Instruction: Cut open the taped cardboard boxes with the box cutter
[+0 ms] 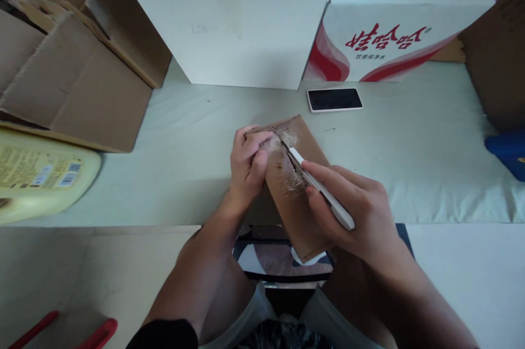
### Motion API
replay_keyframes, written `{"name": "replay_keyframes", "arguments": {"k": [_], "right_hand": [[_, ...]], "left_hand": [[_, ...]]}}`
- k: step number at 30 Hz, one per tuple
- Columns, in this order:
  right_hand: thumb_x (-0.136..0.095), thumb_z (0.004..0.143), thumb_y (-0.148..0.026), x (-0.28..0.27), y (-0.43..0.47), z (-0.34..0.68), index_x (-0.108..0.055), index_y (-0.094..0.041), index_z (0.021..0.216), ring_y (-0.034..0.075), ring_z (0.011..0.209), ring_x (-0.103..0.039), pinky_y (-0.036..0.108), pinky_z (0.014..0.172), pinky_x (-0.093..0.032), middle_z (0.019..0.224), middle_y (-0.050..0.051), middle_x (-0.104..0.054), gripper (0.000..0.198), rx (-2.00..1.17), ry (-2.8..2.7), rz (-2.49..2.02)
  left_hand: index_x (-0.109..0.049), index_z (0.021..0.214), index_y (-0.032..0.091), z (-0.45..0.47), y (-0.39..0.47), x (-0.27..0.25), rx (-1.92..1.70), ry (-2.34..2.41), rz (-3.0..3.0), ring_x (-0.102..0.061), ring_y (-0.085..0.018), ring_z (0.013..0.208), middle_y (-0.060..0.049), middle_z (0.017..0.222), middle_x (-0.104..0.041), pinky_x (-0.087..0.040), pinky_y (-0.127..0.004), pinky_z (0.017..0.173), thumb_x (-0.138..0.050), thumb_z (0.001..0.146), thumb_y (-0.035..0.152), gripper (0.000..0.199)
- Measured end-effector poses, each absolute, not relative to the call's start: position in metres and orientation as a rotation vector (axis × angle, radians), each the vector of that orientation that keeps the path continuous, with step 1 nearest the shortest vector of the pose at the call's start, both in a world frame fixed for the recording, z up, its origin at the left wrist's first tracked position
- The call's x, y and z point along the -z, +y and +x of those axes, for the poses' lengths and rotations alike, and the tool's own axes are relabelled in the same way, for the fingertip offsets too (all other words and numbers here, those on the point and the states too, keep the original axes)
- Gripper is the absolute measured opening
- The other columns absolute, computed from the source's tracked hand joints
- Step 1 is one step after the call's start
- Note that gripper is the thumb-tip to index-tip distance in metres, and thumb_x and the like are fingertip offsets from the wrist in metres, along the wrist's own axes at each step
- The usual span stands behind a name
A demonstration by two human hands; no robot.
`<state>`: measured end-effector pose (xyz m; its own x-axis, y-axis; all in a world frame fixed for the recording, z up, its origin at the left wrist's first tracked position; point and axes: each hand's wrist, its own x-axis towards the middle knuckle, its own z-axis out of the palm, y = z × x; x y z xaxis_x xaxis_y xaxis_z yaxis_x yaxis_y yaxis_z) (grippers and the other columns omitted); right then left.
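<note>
A small brown cardboard box [293, 201] lies tilted across the table's front edge, its near end over my lap. Crumpled clear tape and torn patches mark its upper face. My left hand [248, 166] grips the box's far left corner, fingers curled over the edge. In my right hand [355, 204] is a white-handled utility knife [328, 196], its dark blade pointing away from me. The blade's tip meets the taped part of the box, near my left fingers. How deep the tip goes I cannot tell.
A phone [335, 100] lies beyond the box on the pale green tablecloth [184, 135]. White cartons [246, 32] stand behind it, one with red lettering [385, 37]. Brown cartons [94, 75] and a yellow jug [49, 174] are at left, a blue object [508, 153] at right.
</note>
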<state>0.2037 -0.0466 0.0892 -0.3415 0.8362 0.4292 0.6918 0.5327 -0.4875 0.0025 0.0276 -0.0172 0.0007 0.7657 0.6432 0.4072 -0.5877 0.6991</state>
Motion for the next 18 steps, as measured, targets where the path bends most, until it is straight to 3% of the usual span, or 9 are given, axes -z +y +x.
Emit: {"name": "replay_keyframes", "arguments": {"k": [18], "right_hand": [[-0.057, 0.101, -0.018, -0.0898, -0.0478, 0.2051, -0.074, -0.008, 0.123, 0.019, 0.079, -0.081, 0.028, 0.066, -0.061, 0.1, 0.012, -0.084, 0.03, -0.4, -2.074, -1.234]], "left_hand": [[-0.074, 0.115, 0.027, 0.0043, 0.0279, 0.017, -1.64, 1.216, 1.965, -0.065, -0.026, 0.121, -0.008, 0.116, -0.073, -0.058, -0.047, 0.103, -0.045, 0.106, 0.044, 0.035]]}}
